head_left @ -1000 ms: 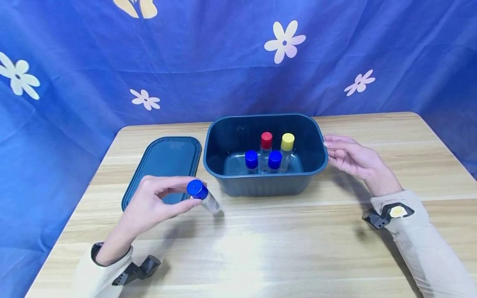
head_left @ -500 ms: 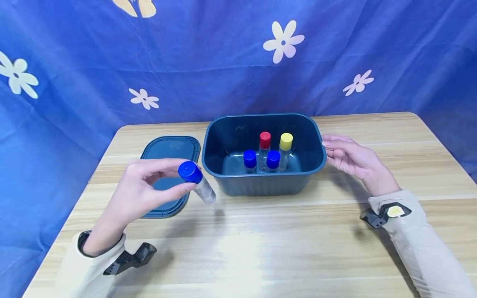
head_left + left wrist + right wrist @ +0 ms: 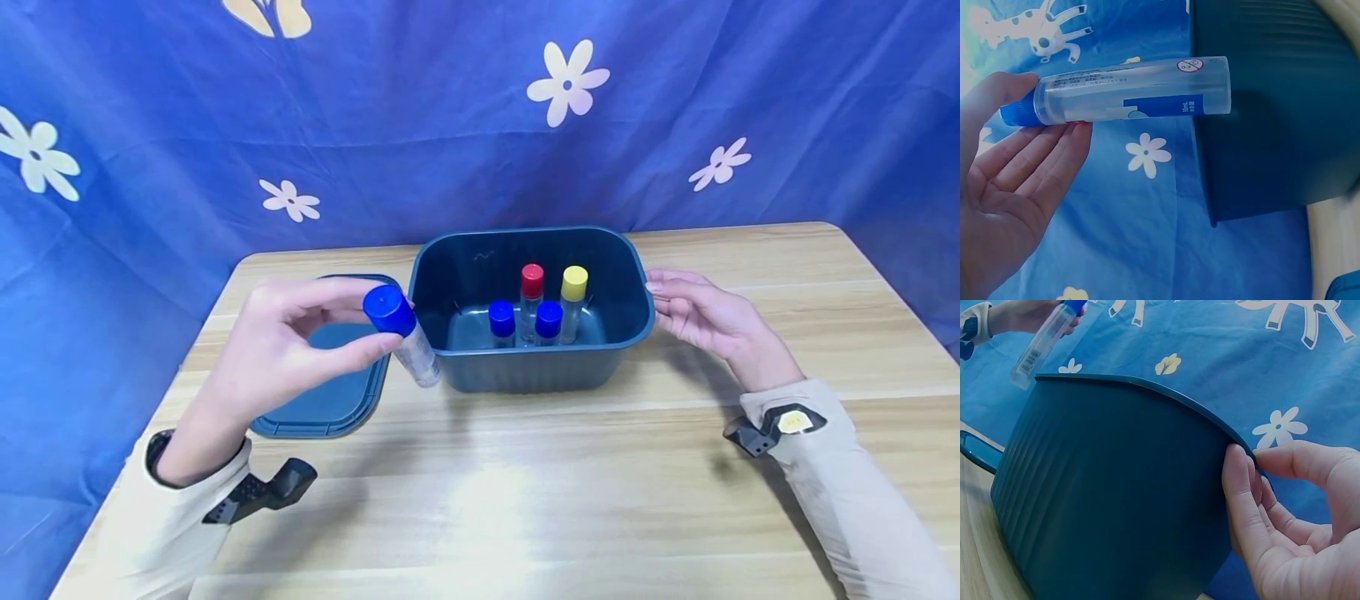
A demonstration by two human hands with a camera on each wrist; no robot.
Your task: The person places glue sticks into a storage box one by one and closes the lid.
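Note:
My left hand (image 3: 281, 350) pinches a small clear bottle (image 3: 1141, 90) by its blue cap (image 3: 388, 309), thumb on one side and fingers on the other. The bottle tilts, its base toward the near left corner of a dark teal plastic bin (image 3: 525, 371); a printed label shows in the left wrist view. At the bin's right end, my right hand (image 3: 705, 321) pinches the rim (image 3: 1194, 406) between thumb and fingers. Inside the bin, similar bottles stand upright: one with a red cap (image 3: 532, 281), one with a yellow cap (image 3: 574, 283), and two with blue caps (image 3: 502, 317).
A flat dark teal lid (image 3: 322, 408) lies on the wooden table (image 3: 600, 500) left of the bin, partly hidden by my left hand. Behind the table hangs a blue cloth (image 3: 420, 125) with pale flowers. Both wrists wear black camera mounts (image 3: 262, 492).
My left hand has risen with the blue-capped bottle and moved farther up the view, bringing the bottle's base beside the bin's near left corner. My right hand has stayed at the rim.

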